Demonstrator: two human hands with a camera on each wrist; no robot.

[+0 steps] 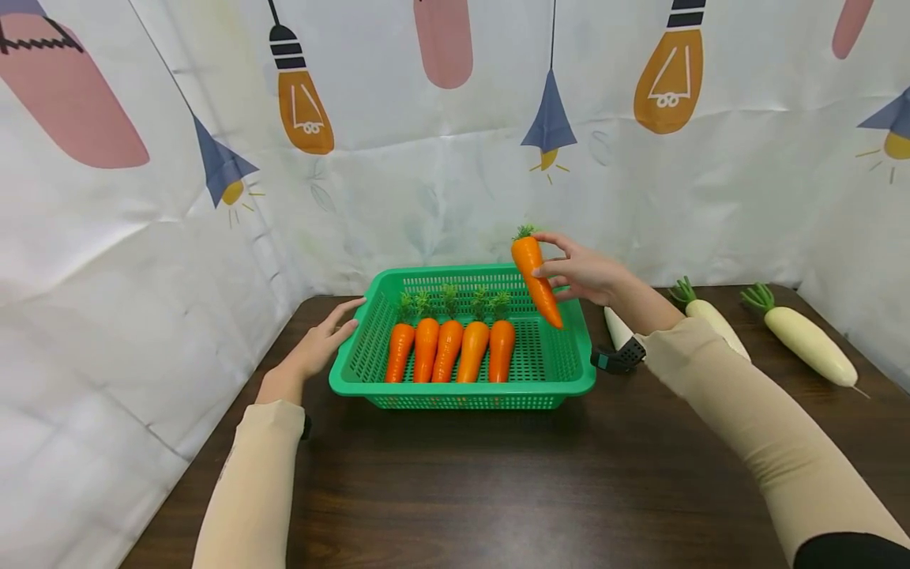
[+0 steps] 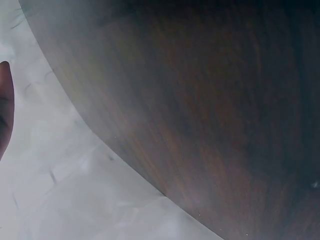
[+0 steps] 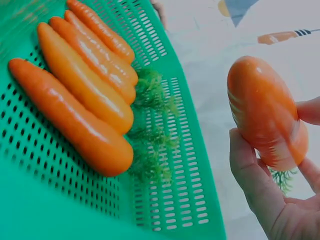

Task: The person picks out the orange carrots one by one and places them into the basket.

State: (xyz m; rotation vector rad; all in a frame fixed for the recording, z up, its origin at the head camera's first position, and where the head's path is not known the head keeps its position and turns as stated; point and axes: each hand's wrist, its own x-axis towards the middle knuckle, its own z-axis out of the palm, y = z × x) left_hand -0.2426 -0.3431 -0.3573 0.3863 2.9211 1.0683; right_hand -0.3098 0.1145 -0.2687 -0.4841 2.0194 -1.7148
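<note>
My right hand [image 1: 586, 273] pinches a carrot [image 1: 535, 276] between thumb and fingers, above the right part of a green basket [image 1: 462, 389]. The carrot's leafy top points up and its tip slants down to the right. In the right wrist view the same carrot [image 3: 262, 110] appears end-on between the fingers [image 3: 255, 180]. Several carrots [image 1: 472, 352] lie side by side in the basket, leafy tops toward the back. At the basket's left rim, my left hand [image 1: 317, 345] has its fingers extended along the edge. Only a sliver of that hand [image 2: 5, 107] shows in the left wrist view.
Right of the basket, two white radishes with green stems, one nearer [image 1: 718, 328] and one farther right [image 1: 810, 344], lie on the dark wooden table [image 1: 455, 490]. Another white radish [image 1: 617, 328] is partly hidden behind the right wrist. A patterned white curtain [image 1: 455, 182] hangs behind.
</note>
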